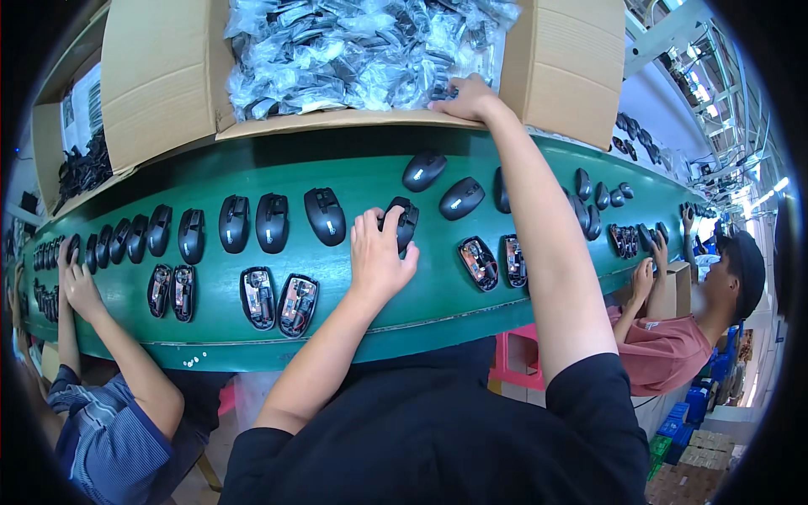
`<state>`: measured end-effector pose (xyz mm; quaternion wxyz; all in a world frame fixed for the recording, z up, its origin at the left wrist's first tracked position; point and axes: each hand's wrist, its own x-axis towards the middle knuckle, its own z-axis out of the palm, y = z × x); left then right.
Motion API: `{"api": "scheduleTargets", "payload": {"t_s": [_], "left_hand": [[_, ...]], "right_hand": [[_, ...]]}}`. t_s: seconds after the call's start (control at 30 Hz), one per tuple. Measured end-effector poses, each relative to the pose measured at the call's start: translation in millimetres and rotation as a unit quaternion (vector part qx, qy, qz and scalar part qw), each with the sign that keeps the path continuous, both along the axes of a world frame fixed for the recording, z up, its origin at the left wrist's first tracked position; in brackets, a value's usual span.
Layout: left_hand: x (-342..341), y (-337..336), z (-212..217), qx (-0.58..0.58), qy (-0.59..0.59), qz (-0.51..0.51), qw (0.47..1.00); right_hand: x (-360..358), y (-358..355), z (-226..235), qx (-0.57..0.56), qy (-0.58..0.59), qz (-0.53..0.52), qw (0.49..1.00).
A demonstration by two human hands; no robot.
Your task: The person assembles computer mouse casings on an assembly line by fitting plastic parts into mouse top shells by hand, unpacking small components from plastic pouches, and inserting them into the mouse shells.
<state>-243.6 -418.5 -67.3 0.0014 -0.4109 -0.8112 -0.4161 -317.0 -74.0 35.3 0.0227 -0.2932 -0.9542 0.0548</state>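
Left hand [376, 252] on glossy black mouse [404, 220]

Black computer mouse [402, 220] top-up on the green belt — clear-bagged black parts [362, 50] heaped in an open carton.

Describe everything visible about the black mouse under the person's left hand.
The black mouse is a matte, plastic-looking computer mouse shell lying top side up on the green conveyor belt, in the far row of similar mice. The left hand rests over its near left part, fingers on it, so only its far and right side shows. A small pale mark sits on its top. No cable is visible. It stands apart from neighbouring mice.
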Motion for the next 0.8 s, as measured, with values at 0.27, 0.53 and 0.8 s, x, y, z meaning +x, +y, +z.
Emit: {"api": "scheduleTargets", "payload": {"t_s": [0.27,0.53,0.8], "left_hand": [[-3,-6,-3,0.007,-0.010,-0.004,1.000],[0,-2,4,0.014,-0.019,-0.009,1.000],[-2,-10,-2,0.066,0.006,0.038,0.997]], "right_hand": [[-15,-31,12,0.008,-0.028,-0.131,0.991],[-22,3,-3,0.028,-0.039,-0.202,0.978],[70,-63,32,-0.214,0.294,-0.024,0.931]]}}
